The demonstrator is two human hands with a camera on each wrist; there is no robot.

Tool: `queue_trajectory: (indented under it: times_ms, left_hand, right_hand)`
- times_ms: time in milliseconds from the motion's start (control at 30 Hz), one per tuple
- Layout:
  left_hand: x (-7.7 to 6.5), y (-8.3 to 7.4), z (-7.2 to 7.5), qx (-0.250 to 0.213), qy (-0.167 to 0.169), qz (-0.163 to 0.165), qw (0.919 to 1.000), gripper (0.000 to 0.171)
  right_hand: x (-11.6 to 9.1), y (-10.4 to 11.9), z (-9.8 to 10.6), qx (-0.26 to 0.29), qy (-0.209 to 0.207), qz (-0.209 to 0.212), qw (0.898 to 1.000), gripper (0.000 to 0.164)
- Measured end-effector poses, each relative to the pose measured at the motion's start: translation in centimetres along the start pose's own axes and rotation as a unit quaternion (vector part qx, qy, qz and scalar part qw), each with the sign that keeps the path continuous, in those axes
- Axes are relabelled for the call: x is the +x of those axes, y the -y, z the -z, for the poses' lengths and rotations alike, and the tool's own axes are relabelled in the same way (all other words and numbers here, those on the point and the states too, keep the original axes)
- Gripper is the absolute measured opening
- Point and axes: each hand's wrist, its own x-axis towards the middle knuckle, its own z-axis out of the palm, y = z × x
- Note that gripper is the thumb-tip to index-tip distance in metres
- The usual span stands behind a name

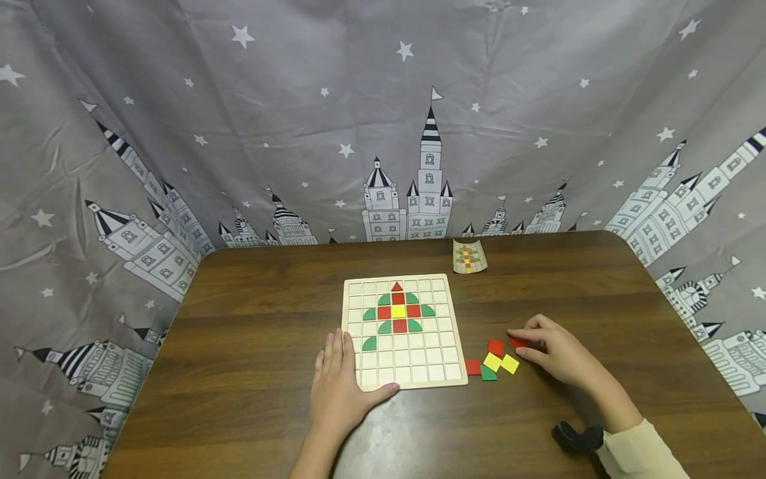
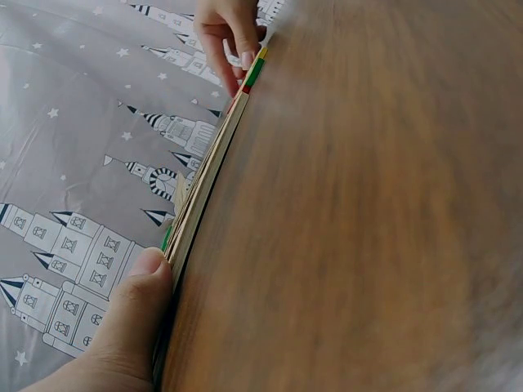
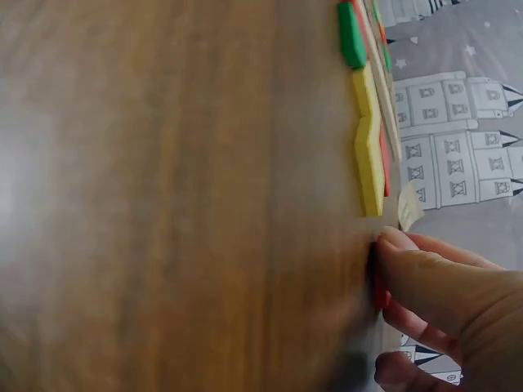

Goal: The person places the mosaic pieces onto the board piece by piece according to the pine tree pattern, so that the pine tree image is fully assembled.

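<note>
My left hand [image 1: 340, 386] rests on the lower left corner of a square wooden grid board [image 1: 419, 358], fingers straight along the left side, thumb by the near edge. Red, yellow and green tiles form a pattern on the board, with a red triangle [image 1: 397, 287] at the top and a yellow square [image 1: 398, 311] in the middle. To the right of the board, my right hand [image 1: 559, 352] pinches a red tile [image 3: 380, 286] between thumb and fingers, at the tabletop. Its exact shape is partly hidden by the fingers.
Loose tiles lie between the board and my right hand: red squares [image 1: 495, 347], yellow squares [image 1: 510, 364] and a green piece [image 1: 489, 372]. A small curled pattern card [image 1: 469, 257] is near the table's back edge. Behind the brown wooden table [image 1: 251, 346] hangs a grey castle-print curtain [image 1: 323, 126].
</note>
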Motion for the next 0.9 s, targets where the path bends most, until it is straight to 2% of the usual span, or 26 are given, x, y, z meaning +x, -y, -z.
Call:
queue_trajectory:
  times_ms: [300, 467, 600, 900]
  left_hand:
    - [0.0, -0.1, 0.2, -0.005, 0.005, 0.002, 1.0, 0.141]
    - [0.0, -0.1, 0.2, -0.011, 0.003, 0.002, 0.9999, 0.14]
    - [0.0, -0.2, 0.3, -0.017, 0.004, 0.002, 0.9998, 0.14]
    - [0.0, -0.1, 0.2, -0.013, 0.003, 0.003, 0.9999, 0.141]
  right_hand:
    - [0.3, 0.0, -0.3, 0.027, -0.008, -0.022, 0.999, 0.023]
    - [0.4, -0.1, -0.5, 0.026, -0.025, 0.002, 0.999, 0.018]
    - [0.6, 0.0, -0.6, 0.022, -0.038, 0.012, 0.999, 0.017]
    - [1.5, 1.1, -0.7, 0.024, -0.059, 0.001, 0.998, 0.022]
